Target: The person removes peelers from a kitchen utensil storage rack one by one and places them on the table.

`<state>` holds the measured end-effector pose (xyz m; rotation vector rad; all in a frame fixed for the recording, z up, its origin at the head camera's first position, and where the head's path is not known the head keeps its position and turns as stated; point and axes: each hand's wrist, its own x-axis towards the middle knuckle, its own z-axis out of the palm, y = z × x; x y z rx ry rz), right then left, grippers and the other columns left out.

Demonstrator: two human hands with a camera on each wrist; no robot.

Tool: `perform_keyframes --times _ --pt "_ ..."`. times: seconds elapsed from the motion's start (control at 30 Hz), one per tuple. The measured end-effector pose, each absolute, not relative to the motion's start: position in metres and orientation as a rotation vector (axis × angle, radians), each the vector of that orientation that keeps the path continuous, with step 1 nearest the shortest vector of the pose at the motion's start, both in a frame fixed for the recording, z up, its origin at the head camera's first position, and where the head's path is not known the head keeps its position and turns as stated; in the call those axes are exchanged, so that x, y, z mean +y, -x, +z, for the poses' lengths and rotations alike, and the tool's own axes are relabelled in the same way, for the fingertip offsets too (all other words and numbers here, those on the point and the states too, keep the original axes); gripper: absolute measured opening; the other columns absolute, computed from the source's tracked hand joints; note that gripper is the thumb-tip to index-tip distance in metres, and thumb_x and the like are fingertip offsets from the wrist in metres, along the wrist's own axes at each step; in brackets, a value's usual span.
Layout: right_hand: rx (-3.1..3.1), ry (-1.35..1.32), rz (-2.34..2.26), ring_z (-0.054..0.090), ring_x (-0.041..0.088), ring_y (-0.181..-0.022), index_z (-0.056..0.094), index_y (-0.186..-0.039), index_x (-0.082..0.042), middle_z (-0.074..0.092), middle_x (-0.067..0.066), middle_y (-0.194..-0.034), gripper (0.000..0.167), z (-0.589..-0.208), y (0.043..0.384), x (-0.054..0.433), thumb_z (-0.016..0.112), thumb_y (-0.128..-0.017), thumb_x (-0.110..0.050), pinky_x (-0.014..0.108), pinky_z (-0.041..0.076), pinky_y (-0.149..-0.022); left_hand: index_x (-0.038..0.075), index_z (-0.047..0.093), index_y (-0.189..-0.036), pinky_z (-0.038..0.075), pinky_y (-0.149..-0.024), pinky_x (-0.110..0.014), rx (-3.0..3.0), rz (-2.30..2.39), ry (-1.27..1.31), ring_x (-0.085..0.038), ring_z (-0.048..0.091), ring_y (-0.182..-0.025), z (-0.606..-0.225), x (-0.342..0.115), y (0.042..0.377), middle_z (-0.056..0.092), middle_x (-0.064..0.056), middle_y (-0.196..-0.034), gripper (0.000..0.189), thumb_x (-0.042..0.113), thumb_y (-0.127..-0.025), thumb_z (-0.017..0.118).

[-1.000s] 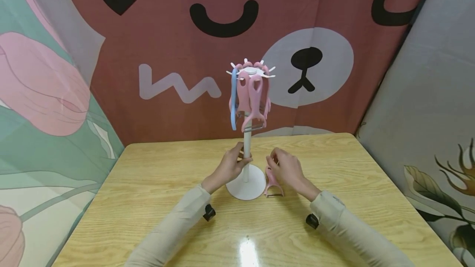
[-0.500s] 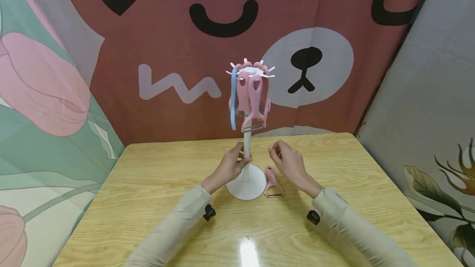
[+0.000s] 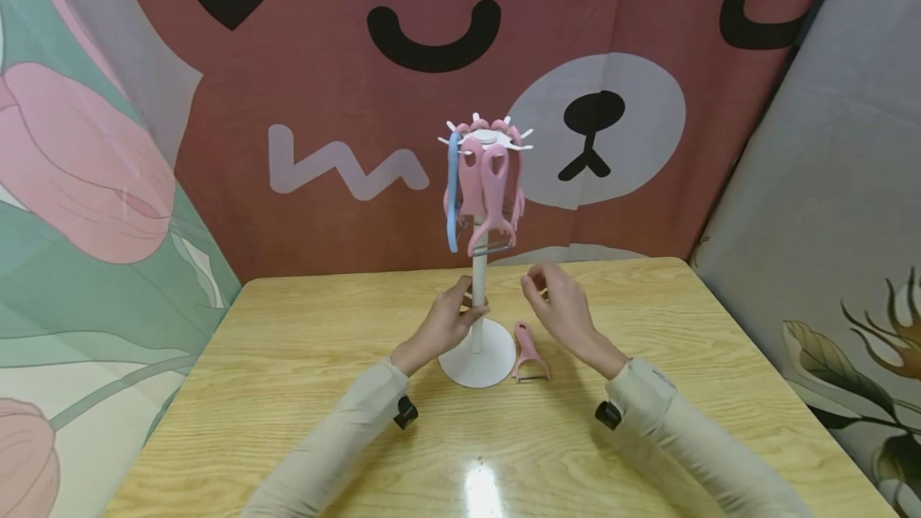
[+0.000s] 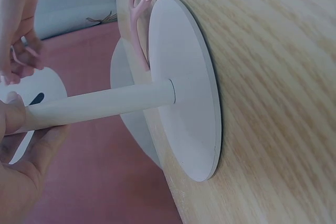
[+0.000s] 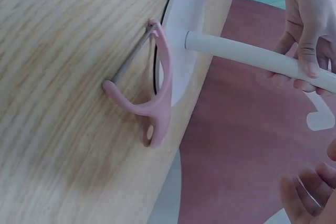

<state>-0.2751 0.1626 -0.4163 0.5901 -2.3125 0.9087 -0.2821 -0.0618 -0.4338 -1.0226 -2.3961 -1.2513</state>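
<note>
My left hand [image 3: 440, 323] grips the white pole [image 3: 480, 272] of an upright display stand, just above its round white base [image 3: 460, 368]. Several pink peelers [image 3: 495, 186] hang from the prongs at the top, with one blue peeler [image 3: 452, 194] on the left side. A further pink peeler [image 3: 525, 336] lies on the table at the base's right edge, its blade end toward me. Above and to the right of that peeler, my right hand [image 3: 564, 306] is raised, fingers loosely curled and holding nothing. In the right wrist view its fingertips [image 5: 307, 190] show apart from the peeler.
The wooden table [image 3: 302, 390] has its far edge close to a hanging cloth [image 3: 345, 238] with a bear face. A floral cloth [image 3: 93, 182] hangs on the left and a grey one [image 3: 813, 206] on the right. White prongs [image 3: 528, 148] stick out around the stand's top.
My right hand has let go of the pink peeler on the table and lifted up and away from it. The left hand has stayed on the pole.
</note>
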Motion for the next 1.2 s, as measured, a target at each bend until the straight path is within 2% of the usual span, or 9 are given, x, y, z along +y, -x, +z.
perform_keyframes --times 0.17,0.33,0.63,0.83,1.2 --pt "-2.223 -0.608 0.924 0.062 0.026 -0.081 0.064 -0.099 0.000 0.064 0.013 -0.091 0.012 -0.410 0.277 0.163 0.063 -0.098 -0.012 0.042 0.058 -0.065 -0.004 0.051 -0.117 0.058 -0.075 -0.026 -2.395 -1.259 1.026 -0.024 0.070 -0.091 -0.433 -0.061 0.283 0.066 -0.010 -0.098 0.027 0.005 -0.095 0.064" --pt "-2.174 -0.598 0.924 0.062 0.026 -0.081 0.064 -0.099 -0.001 0.064 0.011 -0.091 0.010 -0.403 0.278 0.163 0.063 -0.097 -0.011 0.046 0.057 -0.067 -0.001 0.051 -0.116 0.058 -0.074 -0.025 -2.400 -1.265 1.020 -0.023 0.070 -0.091 -0.433 -0.061 0.283 0.066 -0.010 -0.098 0.025 0.005 -0.095 0.064" --pt "-2.035 -0.629 0.914 0.060 0.027 -0.075 0.062 -0.098 0.000 0.060 0.011 -0.086 0.007 -0.389 0.278 0.163 0.061 -0.096 -0.006 0.042 0.054 -0.064 0.000 0.051 -0.116 0.059 -0.074 -0.025 -2.378 -1.260 1.036 -0.025 0.070 -0.091 -0.435 -0.062 0.283 0.066 -0.010 -0.098 0.025 0.005 -0.095 0.064" --pt "-1.919 -0.670 0.929 0.059 0.023 -0.074 0.062 -0.096 0.000 0.059 0.010 -0.085 0.011 -0.375 0.279 0.161 0.057 -0.098 -0.009 0.037 0.050 -0.064 0.000 0.052 -0.116 0.059 -0.074 -0.025 -2.370 -1.267 1.043 -0.023 0.070 -0.091 -0.435 -0.062 0.285 0.066 -0.010 -0.098 0.025 0.004 -0.095 0.065" --pt "-1.840 -0.744 1.022 0.059 0.023 -0.075 0.062 -0.098 0.001 0.059 0.010 -0.086 0.015 -0.354 0.276 0.159 0.055 -0.099 -0.013 0.040 0.051 -0.065 0.000 0.052 -0.114 0.058 -0.073 -0.024 -2.384 -1.267 1.031 -0.023 0.071 -0.091 -0.436 -0.062 0.284 0.067 -0.011 -0.098 0.023 0.003 -0.095 0.064"
